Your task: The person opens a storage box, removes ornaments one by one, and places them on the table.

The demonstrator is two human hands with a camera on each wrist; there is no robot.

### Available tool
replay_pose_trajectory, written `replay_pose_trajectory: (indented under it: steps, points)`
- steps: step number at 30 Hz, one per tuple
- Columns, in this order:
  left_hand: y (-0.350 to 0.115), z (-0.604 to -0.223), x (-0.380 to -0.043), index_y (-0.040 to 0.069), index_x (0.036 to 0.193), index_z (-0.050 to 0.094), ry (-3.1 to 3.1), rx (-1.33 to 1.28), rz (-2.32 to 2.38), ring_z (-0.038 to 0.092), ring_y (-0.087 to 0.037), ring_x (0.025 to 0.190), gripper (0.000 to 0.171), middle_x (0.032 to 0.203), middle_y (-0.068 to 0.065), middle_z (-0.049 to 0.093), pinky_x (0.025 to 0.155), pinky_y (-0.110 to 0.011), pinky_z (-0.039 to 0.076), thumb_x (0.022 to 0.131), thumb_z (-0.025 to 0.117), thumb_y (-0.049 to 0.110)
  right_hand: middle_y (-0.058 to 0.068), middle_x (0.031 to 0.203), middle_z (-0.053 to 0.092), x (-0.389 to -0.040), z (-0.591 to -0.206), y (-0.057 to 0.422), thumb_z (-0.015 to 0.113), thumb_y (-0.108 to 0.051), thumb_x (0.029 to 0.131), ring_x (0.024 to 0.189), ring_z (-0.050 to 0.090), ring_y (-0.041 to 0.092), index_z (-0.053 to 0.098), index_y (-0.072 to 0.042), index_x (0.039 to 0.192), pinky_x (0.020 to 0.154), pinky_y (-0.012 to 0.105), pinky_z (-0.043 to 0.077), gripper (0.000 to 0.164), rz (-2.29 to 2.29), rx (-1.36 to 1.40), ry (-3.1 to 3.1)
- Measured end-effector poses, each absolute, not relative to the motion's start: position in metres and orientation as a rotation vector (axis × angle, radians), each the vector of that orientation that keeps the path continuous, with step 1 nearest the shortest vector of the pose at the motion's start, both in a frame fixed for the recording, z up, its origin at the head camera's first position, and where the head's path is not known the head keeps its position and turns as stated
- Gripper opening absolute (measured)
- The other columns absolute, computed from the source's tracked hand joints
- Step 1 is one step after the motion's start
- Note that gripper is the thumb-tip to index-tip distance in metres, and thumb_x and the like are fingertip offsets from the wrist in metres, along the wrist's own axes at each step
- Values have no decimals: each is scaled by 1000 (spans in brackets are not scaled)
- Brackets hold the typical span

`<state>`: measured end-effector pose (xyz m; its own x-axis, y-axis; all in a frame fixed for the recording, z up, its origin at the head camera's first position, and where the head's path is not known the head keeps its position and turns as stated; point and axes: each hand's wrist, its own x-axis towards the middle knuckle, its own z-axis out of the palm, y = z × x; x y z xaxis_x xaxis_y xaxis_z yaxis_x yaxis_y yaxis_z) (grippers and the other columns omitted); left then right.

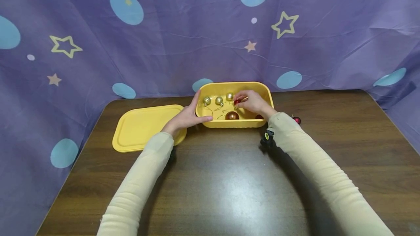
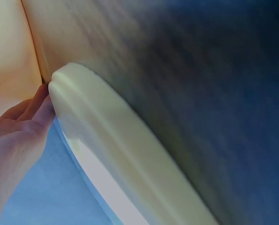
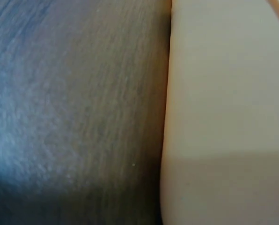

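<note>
A yellow plastic box stands at the back of the table. My left hand lies against its left end, thumb along the front rim and fingers nearly straight along the side; the left wrist view shows these fingers between box and lid. Inside the box, my right hand pinches a small red Christmas ball. Gold balls with strings lie left of it, and a larger copper-brown ball lies near the front wall. Only the box wall and tabletop show in the right wrist view.
A yellow lid lies flat on the table to the left of the box. Another dark red ball sits on the wooden table beyond my right forearm. A purple patterned cloth hangs behind the table's back edge.
</note>
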<state>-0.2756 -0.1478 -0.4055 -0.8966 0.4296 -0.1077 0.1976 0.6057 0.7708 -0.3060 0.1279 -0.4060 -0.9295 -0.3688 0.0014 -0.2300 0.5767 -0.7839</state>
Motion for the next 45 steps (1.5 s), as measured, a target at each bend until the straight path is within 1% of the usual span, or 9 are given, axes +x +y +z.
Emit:
replay_pose_trajectory:
  steps: [2, 7, 11, 19, 28, 33, 38, 42, 45]
  points:
    - [-148, -405, -275, 25, 155, -12, 2546, 510, 1185, 62, -32, 89, 114, 130, -27, 54, 89, -46, 44, 84, 77, 33, 18, 104, 68, -306, -405, 128, 69, 0, 84, 97, 63, 31, 68, 2, 104, 87, 39, 46, 21, -1276, -516, 2641]
    - [-148, -403, -275, 24, 155, -13, 2549, 512, 1175, 63, -30, 83, 114, 129, -29, 54, 89, -46, 44, 84, 76, 34, 16, 103, 69, -306, -404, 128, 64, 2, 86, 96, 62, 29, 69, 4, 104, 87, 38, 47, 19, -1306, -551, 2641]
    - [-148, -403, -273, 24, 155, -12, 2560, 505, 1153, 62, -32, 89, 114, 132, -31, 50, 92, -47, 42, 83, 76, 35, 16, 106, 69, -306, -403, 128, 63, 2, 87, 96, 62, 30, 69, 4, 106, 87, 39, 48, 20, -1357, -598, 2656]
    - [-147, -406, -274, 23, 155, -13, 2567, 507, 1138, 60, -34, 98, 115, 137, -32, 46, 95, -47, 42, 83, 76, 36, 19, 108, 66, -301, -399, 130, 67, 0, 86, 97, 60, 31, 65, 6, 114, 88, 39, 46, 29, -1501, -621, 2683]
    - [-148, -406, -274, 23, 155, -12, 2555, 502, 1178, 59, -36, 105, 116, 137, -31, 46, 99, -48, 39, 82, 77, 36, 19, 105, 67, -292, -389, 138, 72, -1, 84, 89, 57, 26, 66, 7, 111, 76, 28, 46, 29, -1683, -561, 2633]
    - [-149, -405, -273, 23, 155, -12, 2557, 499, 1170, 59, -37, 105, 116, 137, -32, 46, 99, -49, 39, 82, 77, 37, 23, 108, 64, -280, -378, 145, 70, 1, 85, 91, 56, 28, 64, 9, 113, 76, 23, 44, 29, -1749, -529, 2587]
    - [-148, -405, -272, 23, 155, -13, 2561, 501, 1155, 55, -42, 112, 116, 139, -33, 43, 102, -51, 36, 82, 77, 37, 28, 110, 62, -261, -357, 154, 66, 5, 86, 93, 55, 31, 61, 12, 114, 74, 22, 47, 30, -1766, -520, 2558]
    - [-148, -404, -272, 25, 155, -12, 2560, 491, 1159, 55, -40, 112, 116, 139, -32, 43, 102, -50, 36, 82, 77, 37, 24, 111, 62, -261, -362, 170, 68, 2, 86, 92, 56, 28, 63, 9, 114, 73, 21, 47, 30, -1755, -518, 2587]
    - [-147, -404, -272, 25, 155, -12, 2553, 486, 1173, 56, -38, 109, 115, 138, -31, 45, 101, -49, 37, 82, 77, 37, 18, 111, 63, -262, -369, 183, 69, -2, 86, 90, 57, 25, 65, 5, 115, 71, 20, 47, 29, -1725, -518, 2636]
